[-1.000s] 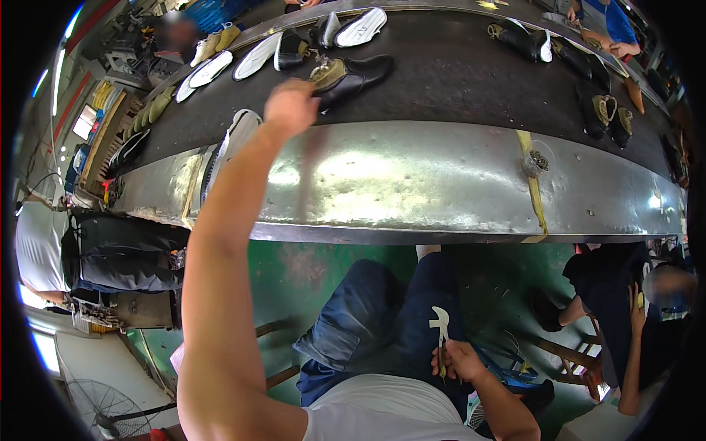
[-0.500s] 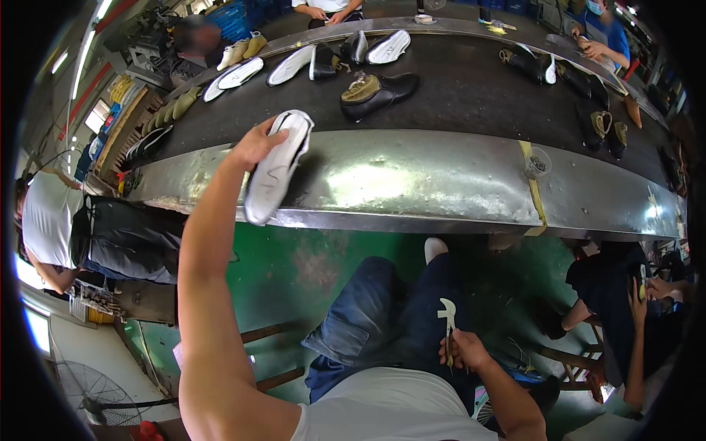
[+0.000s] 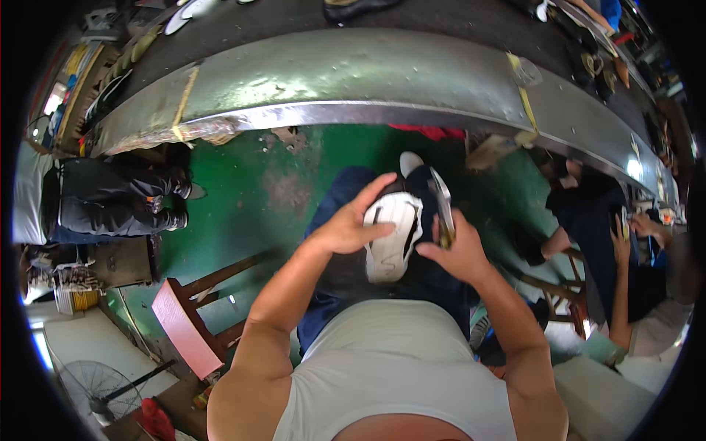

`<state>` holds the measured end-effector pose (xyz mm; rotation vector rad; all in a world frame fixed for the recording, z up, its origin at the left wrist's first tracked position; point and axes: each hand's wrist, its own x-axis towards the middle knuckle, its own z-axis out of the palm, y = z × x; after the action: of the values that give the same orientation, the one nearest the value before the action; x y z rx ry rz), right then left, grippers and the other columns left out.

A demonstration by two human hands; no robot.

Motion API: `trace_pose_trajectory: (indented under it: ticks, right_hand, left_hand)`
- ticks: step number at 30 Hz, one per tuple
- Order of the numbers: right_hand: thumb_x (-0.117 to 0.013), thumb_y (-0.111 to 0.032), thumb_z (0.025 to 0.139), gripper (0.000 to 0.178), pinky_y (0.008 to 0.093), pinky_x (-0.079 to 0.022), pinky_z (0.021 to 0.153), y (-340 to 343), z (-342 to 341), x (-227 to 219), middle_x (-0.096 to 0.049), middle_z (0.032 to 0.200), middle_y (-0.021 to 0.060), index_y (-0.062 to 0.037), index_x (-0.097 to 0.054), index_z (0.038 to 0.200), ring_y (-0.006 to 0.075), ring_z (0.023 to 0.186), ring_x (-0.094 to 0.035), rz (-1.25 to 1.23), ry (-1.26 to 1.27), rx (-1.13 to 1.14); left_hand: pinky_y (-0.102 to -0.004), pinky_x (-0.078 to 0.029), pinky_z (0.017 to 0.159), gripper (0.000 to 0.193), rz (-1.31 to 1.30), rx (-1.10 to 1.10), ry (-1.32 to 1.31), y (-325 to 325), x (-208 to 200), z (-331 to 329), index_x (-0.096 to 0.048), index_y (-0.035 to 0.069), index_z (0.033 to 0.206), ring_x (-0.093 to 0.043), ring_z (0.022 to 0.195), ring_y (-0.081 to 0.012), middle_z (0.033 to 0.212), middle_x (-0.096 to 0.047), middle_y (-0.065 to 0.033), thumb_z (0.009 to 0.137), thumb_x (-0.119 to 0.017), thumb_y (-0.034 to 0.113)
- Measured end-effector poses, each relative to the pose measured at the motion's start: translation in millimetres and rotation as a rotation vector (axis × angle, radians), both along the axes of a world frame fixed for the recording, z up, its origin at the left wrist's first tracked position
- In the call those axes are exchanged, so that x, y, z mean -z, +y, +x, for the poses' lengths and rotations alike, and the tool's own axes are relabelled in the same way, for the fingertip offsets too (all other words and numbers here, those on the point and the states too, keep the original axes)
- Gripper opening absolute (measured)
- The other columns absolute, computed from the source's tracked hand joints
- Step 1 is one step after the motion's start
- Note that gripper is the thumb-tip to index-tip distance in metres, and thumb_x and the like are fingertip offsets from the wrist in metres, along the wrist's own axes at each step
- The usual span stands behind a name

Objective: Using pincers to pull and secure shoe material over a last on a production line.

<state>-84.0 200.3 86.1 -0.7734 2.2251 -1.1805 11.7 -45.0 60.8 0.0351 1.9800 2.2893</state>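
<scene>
A dark shoe [image 3: 388,259] with its white underside turned up rests on my lap, over my thighs. My left hand [image 3: 344,231] grips it from the left side, the thumb pressed on the white underside and the fingers round its far end. In my right hand [image 3: 462,256] are metal lasting pliers [image 3: 441,197], held upright by the handles beside the shoe's right edge. The pliers' jaws point away from me and look apart from the shoe. Loose white edging and a dark gap show along the shoe's right side.
A long metal-edged bench [image 3: 309,81] runs across ahead, with more shoes [image 3: 360,9] on its dark belt. A pink-backed chair [image 3: 184,327] stands at left, near a fan [image 3: 99,389]. One person [image 3: 110,198] stands at left; another [image 3: 596,242] works at right.
My left hand has brought the shoe from the bench down to my lap. My right hand has raised the pliers beside it. The view has tilted lower.
</scene>
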Motion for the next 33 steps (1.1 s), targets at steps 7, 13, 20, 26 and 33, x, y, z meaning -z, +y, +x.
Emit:
trace_pose_trajectory:
  ticks: [7, 13, 20, 26, 33]
  right_hand:
    - [-0.067, -0.002, 0.080, 0.042, 0.0401, -0.053, 0.079, -36.4, -27.1, -22.4, -0.066, 0.101, 0.0164, -0.0002, -0.054, 0.120, 0.0338, 0.090, -0.067, -0.253, 0.277, -0.195]
    - [-0.065, -0.010, 0.082, 0.017, 0.0414, -0.052, 0.064, -50.2, -42.4, -33.3, -0.065, 0.082, 0.0124, -0.0060, -0.052, 0.093, 0.0295, 0.076, -0.067, -0.175, 0.962, -0.483]
    - [-0.063, -0.016, 0.091, 0.017, 0.0369, -0.054, 0.061, -72.0, -68.7, -4.4, -0.068, 0.079, 0.0100, -0.0017, -0.057, 0.099, 0.0219, 0.066, -0.068, -0.171, 0.004, 0.108]
    - [-0.056, -0.024, 0.099, 0.025, 0.0308, -0.054, 0.065, -4.0, -22.0, -16.3, -0.069, 0.080, 0.0073, 0.0005, -0.059, 0.104, 0.0145, 0.066, -0.066, -0.079, -0.189, 0.028]
    - [-0.056, -0.019, 0.099, 0.031, 0.0269, -0.053, 0.060, 24.7, 15.0, -16.7, -0.067, 0.099, 0.0113, 0.0046, -0.055, 0.119, 0.0127, 0.068, -0.063, 0.046, -0.515, -0.121]
  left_hand:
    - [-0.0334, -0.035, 0.109, 0.054, -0.032, -0.124, 0.151, 21.5, 14.1, -9.1, -0.032, 0.009, 0.147, -0.044, 0.126, -0.0168, 0.134, -0.048, -0.0071, 0.099, -0.058, 0.013]
    - [-0.0373, -0.041, 0.103, 0.054, -0.400, -0.184, 0.150, 23.2, 17.1, -14.5, -0.031, 0.006, 0.142, -0.049, 0.121, -0.0203, 0.128, -0.049, -0.0116, 0.098, -0.061, 0.015]
    - [-0.0379, -0.031, 0.112, 0.050, -0.068, 0.013, 0.045, 12.3, 5.5, -23.2, -0.042, 0.011, 0.143, -0.038, 0.133, -0.0262, 0.138, -0.040, -0.0137, 0.098, -0.061, 0.022]
    - [-0.0318, -0.041, 0.102, 0.040, -0.321, -0.212, 0.061, 20.4, 19.2, -26.4, -0.046, 0.010, 0.138, -0.050, 0.118, -0.0146, 0.128, -0.053, -0.0068, 0.103, -0.054, 0.029]
    - [-0.0299, -0.041, 0.100, 0.055, -0.014, -0.010, -0.024, 8.0, 19.4, -22.8, -0.030, 0.014, 0.149, -0.050, 0.115, -0.0126, 0.125, -0.055, -0.0048, 0.102, -0.057, 0.023]
